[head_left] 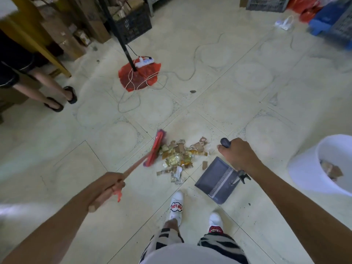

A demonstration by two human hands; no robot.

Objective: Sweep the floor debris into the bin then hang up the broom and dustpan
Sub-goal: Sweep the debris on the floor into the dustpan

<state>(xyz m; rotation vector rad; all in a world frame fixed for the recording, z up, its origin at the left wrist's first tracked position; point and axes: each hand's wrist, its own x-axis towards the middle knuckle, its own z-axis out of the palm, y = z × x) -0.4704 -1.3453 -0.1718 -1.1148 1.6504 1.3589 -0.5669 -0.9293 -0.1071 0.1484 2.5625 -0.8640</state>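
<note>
A pile of debris (180, 156), torn cardboard and shiny wrappers, lies on the pale tiled floor ahead of my feet. My left hand (105, 188) grips the red handle of a broom; its red head (155, 148) stands at the left edge of the pile. My right hand (237, 154) grips the dark upright handle of a grey dustpan (216, 181), which sits on the floor just right of the pile, its open lip toward the debris. A white bin (312, 168) stands at the right with some cardboard scraps inside.
Another person's legs in black sandals (61, 99) stand at the left. A black pole, a white power strip (144, 61) and loose cables lie on a red plastic bag ahead. Crates and boxes line the far wall; a blue crate (323, 23) sits far right.
</note>
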